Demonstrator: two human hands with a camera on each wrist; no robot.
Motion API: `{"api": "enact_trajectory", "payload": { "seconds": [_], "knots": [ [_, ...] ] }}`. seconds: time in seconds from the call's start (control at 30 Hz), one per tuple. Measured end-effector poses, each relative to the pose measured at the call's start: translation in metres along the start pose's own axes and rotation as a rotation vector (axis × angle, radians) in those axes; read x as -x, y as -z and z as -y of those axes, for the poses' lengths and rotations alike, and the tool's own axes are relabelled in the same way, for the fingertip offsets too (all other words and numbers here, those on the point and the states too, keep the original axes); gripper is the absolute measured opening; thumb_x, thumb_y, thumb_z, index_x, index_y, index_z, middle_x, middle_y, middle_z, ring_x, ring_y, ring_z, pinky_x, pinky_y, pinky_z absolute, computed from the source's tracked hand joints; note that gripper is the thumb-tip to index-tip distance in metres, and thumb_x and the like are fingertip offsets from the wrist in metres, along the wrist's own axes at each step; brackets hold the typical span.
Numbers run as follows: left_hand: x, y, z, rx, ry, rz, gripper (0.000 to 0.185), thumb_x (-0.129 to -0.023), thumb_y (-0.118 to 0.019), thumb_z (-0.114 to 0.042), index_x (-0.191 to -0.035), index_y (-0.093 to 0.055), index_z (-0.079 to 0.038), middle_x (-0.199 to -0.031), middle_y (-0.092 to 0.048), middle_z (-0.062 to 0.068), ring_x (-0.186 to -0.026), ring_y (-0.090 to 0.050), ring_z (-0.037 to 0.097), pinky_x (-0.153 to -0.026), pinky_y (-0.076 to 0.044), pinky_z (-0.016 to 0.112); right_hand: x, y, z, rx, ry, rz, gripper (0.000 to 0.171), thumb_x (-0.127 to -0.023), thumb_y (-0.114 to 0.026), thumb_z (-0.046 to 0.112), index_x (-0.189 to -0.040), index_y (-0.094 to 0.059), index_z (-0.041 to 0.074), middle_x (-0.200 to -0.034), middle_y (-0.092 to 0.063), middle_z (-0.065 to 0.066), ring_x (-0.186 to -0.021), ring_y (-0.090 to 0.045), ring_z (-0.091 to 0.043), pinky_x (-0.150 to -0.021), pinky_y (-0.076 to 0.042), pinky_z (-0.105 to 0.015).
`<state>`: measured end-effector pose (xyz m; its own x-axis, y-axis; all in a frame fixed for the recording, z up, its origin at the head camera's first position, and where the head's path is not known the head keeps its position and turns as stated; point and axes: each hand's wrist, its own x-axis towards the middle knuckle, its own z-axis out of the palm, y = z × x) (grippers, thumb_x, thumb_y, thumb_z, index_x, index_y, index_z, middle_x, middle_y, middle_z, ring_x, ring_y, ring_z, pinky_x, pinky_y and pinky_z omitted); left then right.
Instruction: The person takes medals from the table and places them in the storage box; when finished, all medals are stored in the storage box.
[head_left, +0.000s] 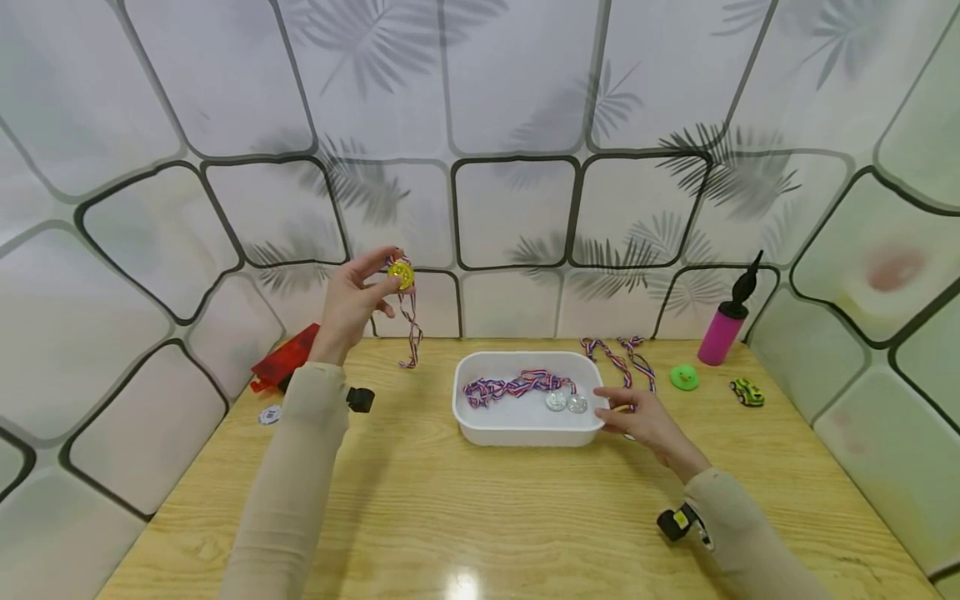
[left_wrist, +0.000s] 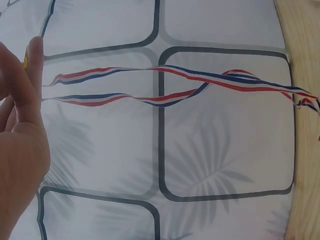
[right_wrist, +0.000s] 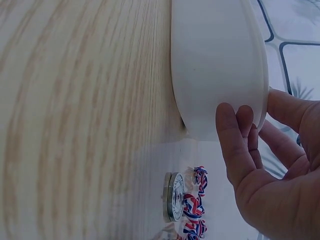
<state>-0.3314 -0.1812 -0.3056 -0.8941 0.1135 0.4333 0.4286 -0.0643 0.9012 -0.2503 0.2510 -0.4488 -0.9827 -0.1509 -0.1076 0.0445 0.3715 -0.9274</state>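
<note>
**Q:** Table (head_left: 480, 517) first, then downwards. What's on it, and where do my hands stand?

**Me:** Wooden top, tiled backdrop behind. White tray (head_left: 525, 429) sits mid-table holding two silver medals (head_left: 566, 402) and their striped ribbons. My right hand (head_left: 645, 421) rests against the tray's right end, fingers curled loosely round its rim. My left hand (head_left: 356, 304) is raised well above the table, left of the tray, pinching a gold medal (head_left: 401, 274) between thumb and fingertips; its ribbon (head_left: 409, 333) hangs free below. Further right: a pink pump (head_left: 723, 329), a green duck (head_left: 684, 377), a toy car (head_left: 747, 392). Far left: a red box (head_left: 285, 358) and a small white chip (head_left: 270, 414).

**Q:** How to handle the gold one well?

**Me:** Judgement only: keep the pinch on the disc, let the ribbon trail without snagging, and keep the tray braced.

**Q:** What does each view add?

**Me:** Left wrist view: ribbon (left_wrist: 170, 85) as two strands crossing each other, and a sliver of yellow behind my fingers (left_wrist: 30, 75); the medal's face is hidden there. Right wrist view: fingertips (right_wrist: 235, 130) touching the tray's outer wall (right_wrist: 215, 60), plus another silver medal (right_wrist: 175, 197) lying on the table beside the hand, which the head view mostly hides. Only the head view shows both hands together.
</note>
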Motion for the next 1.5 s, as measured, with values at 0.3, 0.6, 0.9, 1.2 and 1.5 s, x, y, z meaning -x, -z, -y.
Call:
{"api": "enact_trajectory", "payload": {
  "seconds": [0.3,0.6,0.9,1.2,1.5],
  "knots": [
    [-0.006,-0.007,-0.007,-0.049,0.002,0.017,0.046,-0.09,-0.068,-0.002,-0.135,-0.059,-0.008,-0.141,-0.056,0.015,-0.08,-0.074,0.019,-0.042,-0.051,0.025,-0.002,0.001,-0.002,0.015,-0.005,-0.008,0.052,-0.093,-0.068,0.015,-0.138,-0.051,-0.004,-0.111,-0.05,-0.016,-0.089,-0.06,-0.016,-0.084,-0.059,-0.033],
    [-0.017,-0.016,-0.022,-0.024,-0.073,-0.006,0.042,-0.09,-0.068,0.0,-0.131,-0.061,-0.005,-0.126,-0.065,0.011,-0.08,-0.074,0.017,-0.048,-0.054,0.024,0.0,0.0,0.0,0.012,-0.011,-0.011,0.052,-0.093,-0.068,0.014,-0.138,-0.051,-0.005,-0.112,-0.05,-0.016,-0.089,-0.059,-0.015,-0.083,-0.06,-0.031],
    [-0.024,-0.022,-0.033,-0.054,-0.087,-0.004,0.042,-0.09,-0.069,-0.004,-0.131,-0.06,-0.002,-0.116,-0.068,0.017,-0.079,-0.074,0.017,-0.052,-0.057,0.027,0.001,-0.001,0.002,0.011,-0.025,-0.008,0.052,-0.093,-0.069,0.014,-0.138,-0.051,-0.004,-0.112,-0.049,-0.017,-0.089,-0.059,-0.015,-0.084,-0.059,-0.032],
    [-0.036,-0.027,-0.052,-0.007,-0.149,-0.003,0.04,-0.09,-0.068,-0.002,-0.13,-0.062,-0.003,-0.111,-0.07,0.012,-0.078,-0.073,0.016,-0.05,-0.056,0.025,0.0,0.001,0.002,-0.003,-0.024,-0.005,0.052,-0.093,-0.068,0.014,-0.139,-0.05,-0.004,-0.111,-0.049,-0.015,-0.089,-0.059,-0.016,-0.085,-0.059,-0.032],
    [-0.036,-0.05,-0.077,0.049,-0.196,0.031,0.037,-0.089,-0.069,0.0,-0.125,-0.064,-0.002,-0.105,-0.071,0.008,-0.077,-0.073,0.017,-0.049,-0.055,0.025,-0.001,0.001,0.001,-0.006,-0.023,-0.006,0.052,-0.093,-0.068,0.014,-0.139,-0.051,-0.004,-0.11,-0.05,-0.014,-0.089,-0.059,-0.016,-0.083,-0.059,-0.031]
  ]
}}
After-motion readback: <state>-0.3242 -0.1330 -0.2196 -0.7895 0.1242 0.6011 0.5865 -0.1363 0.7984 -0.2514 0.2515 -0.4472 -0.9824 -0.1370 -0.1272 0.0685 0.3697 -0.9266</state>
